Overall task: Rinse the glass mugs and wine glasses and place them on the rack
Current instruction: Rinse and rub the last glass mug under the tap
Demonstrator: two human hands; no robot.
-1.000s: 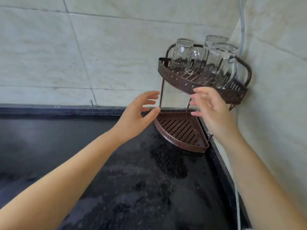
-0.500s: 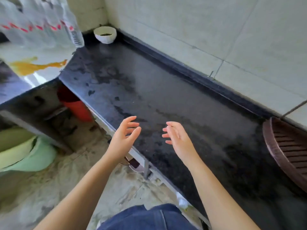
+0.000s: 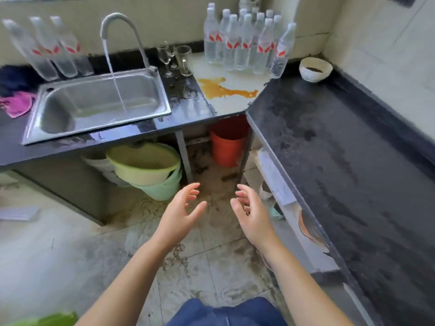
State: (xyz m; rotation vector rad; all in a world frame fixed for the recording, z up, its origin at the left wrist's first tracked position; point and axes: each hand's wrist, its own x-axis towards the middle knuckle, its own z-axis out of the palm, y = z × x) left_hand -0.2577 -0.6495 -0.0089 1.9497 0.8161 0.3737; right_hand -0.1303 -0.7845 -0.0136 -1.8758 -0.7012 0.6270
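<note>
Mug (image 3: 184, 60) upright on dark desk (image 3: 329, 161), just right of sink (image 3: 94, 102), beside two wine glasses (image 3: 166, 58); all near tap (image 3: 122, 31) base. Water running from tap into sink. Left hand (image 3: 182, 214) and right hand (image 3: 251, 214) out in front over floor (image 3: 58, 243), well apart from the glassware, palms facing each other. Grip of each spread, fingers loosely bent, holding nothing. Cluster of clear bottles (image 3: 247, 41) with red-and-white labels behind a pale board (image 3: 235, 100) stained orange; label writing too blurred to read. Three more such bottles (image 3: 47, 50) left of tap. White bowl (image 3: 315, 69) in desk corner. Pink cloth (image 3: 17, 104) left of sink. Green basins (image 3: 150, 170) and orange bucket (image 3: 227, 147) under desk. Floor wet.
</note>
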